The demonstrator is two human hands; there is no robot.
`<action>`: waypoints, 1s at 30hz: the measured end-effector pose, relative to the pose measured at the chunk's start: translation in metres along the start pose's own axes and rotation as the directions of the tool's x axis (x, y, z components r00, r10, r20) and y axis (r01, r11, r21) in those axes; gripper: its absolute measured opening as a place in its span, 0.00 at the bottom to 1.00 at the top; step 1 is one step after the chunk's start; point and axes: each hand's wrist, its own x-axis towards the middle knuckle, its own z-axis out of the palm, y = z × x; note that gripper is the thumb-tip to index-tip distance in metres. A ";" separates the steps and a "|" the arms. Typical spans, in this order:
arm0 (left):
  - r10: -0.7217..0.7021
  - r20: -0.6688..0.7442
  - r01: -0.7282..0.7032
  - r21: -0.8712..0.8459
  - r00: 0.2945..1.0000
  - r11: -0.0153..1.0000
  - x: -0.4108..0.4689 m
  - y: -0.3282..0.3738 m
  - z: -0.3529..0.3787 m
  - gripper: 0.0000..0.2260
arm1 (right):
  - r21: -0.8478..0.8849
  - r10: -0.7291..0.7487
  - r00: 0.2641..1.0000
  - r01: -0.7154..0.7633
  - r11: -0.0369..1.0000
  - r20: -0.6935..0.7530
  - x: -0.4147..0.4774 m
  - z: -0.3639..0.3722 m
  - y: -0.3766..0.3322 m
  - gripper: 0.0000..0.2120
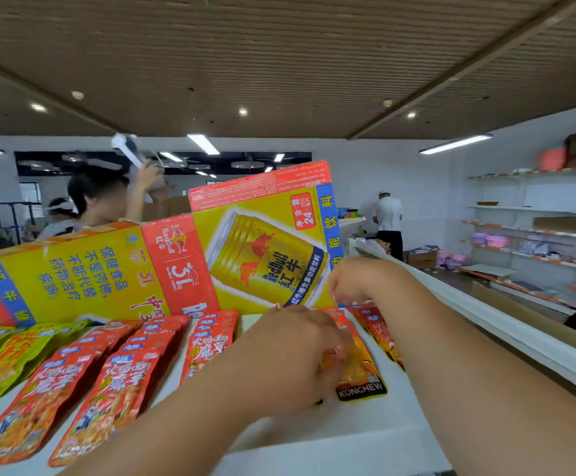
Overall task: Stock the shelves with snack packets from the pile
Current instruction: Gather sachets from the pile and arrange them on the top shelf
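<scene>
Two grips share one shelf (314, 436). Left grip (291, 350), the nearer, clasps the packet (360, 376) lying at its 3 o'clock, long axis 12-to-6. Right grip (348, 285), at the packet's 12, is curled; I cannot tell if it holds anything.

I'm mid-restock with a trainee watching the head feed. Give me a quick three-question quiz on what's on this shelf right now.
1. Multiple choice: what stands behind the rows of red packets?
A. Red Bull cartons
B. glass jars
C. bread loaves

2. True or false: the green packets lie to the right of the red packets.

3. Fill in: the orange packet under the left hand bears the word ____ along its near edge.

Key:
1. A
2. False; they lie to the left.
3. KONCHEW
</scene>
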 end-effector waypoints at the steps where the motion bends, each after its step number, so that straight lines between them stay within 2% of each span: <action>1: 0.013 0.017 -0.013 0.042 1.000 0.999 0.005 0.004 0.002 0.22 | -0.043 -0.008 0.999 0.010 0.999 0.034 0.003 0.001 -0.001 0.12; 5: -0.002 0.078 -0.008 0.124 0.997 0.992 0.014 0.008 0.016 0.19 | -0.117 0.001 0.996 0.010 0.993 0.094 0.010 0.008 0.001 0.12; 13: -0.002 0.092 -0.007 0.101 0.996 0.995 0.011 0.013 0.022 0.24 | -0.011 -0.028 0.999 0.028 1.000 0.019 0.011 0.019 0.003 0.11; 30: -0.011 0.118 0.008 0.024 0.993 1.000 0.012 0.014 0.024 0.20 | 0.238 -0.024 0.992 0.053 0.970 -0.120 0.008 0.027 0.002 0.11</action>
